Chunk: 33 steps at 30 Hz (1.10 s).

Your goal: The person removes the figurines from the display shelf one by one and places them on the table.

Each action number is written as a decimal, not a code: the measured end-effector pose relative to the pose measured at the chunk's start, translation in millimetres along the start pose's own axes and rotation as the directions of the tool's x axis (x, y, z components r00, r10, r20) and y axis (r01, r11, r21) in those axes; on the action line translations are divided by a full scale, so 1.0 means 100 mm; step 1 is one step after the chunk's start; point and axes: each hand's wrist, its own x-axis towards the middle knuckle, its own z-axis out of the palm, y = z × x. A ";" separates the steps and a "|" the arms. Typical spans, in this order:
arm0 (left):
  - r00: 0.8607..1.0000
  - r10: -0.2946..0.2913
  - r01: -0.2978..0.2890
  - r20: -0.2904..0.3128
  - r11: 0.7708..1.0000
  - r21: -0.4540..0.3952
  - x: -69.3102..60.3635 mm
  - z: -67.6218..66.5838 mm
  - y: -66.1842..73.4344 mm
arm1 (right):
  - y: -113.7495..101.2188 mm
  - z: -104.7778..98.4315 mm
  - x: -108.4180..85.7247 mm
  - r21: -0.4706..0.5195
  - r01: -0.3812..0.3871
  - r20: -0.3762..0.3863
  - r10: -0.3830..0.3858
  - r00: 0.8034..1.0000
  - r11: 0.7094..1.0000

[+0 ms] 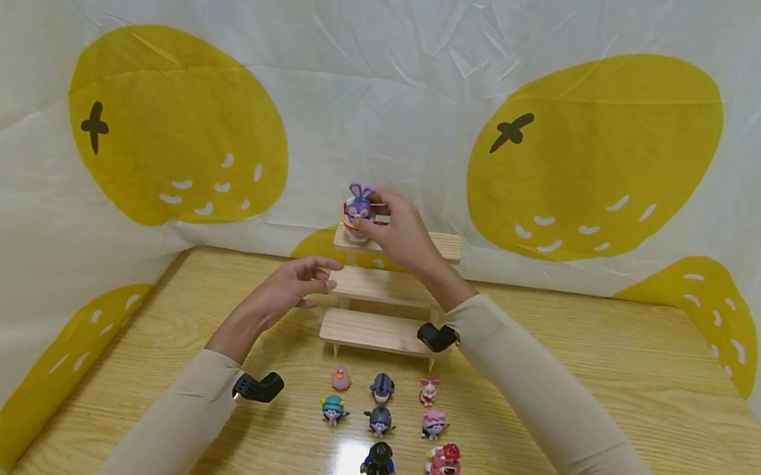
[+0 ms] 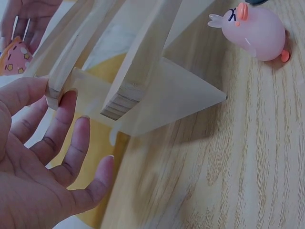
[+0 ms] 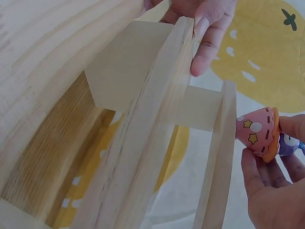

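Note:
In the head view my right hand holds a purple rabbit figurine at the left end of the top shelf of a three-tier wooden display stand. From the right wrist, the pink starred base of the figurine meets the shelf's face, and the fingers and thumb grip it around its orange rim. My left hand pinches the left end of the middle shelf between thumb and index finger; its other fingers spread loosely below.
In front of the stand, figurines stand in rows on the wooden table: a pink duck, a grey-blue donkey, a piglet, a black-clad figure, a red-pink bear and others. A lemon-patterned cloth hangs behind.

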 end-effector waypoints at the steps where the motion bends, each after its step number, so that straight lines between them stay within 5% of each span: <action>1: 1.000 0.001 -0.001 0.001 1.000 0.000 0.00 0.00 0.00 | 0.00 0.00 0.00 -0.004 -0.002 0.002 0.002 1.000 1.000; 12: 1.000 -0.009 0.009 -0.008 1.000 -0.011 0.00 -0.01 -0.03 | -0.02 -0.01 0.01 0.010 -0.053 0.022 0.053 0.998 0.999; 33: 1.000 -0.003 0.003 -0.010 1.000 0.004 0.01 0.00 -0.03 | 0.01 -0.07 0.00 0.057 -0.033 0.031 0.031 0.999 0.998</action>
